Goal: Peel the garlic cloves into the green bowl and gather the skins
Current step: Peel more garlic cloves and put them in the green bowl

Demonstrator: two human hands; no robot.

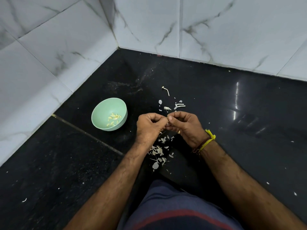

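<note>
A pale green bowl (103,110) sits on the black counter to the left of my hands, with several peeled yellow garlic cloves (114,119) in it. My left hand (149,127) and my right hand (186,125) meet fingertip to fingertip above the counter. Both pinch a small garlic clove (168,117) that the fingers mostly hide. Papery white skins (158,152) lie scattered under my wrists. More skin scraps and stem bits (178,105) lie just beyond my fingers.
The black stone counter (232,105) meets white marble wall tiles (49,55) in a corner at the back left. A loose garlic stem (166,90) lies farther back. Small skin flecks dot the counter at the right and left. My torso is at the bottom edge.
</note>
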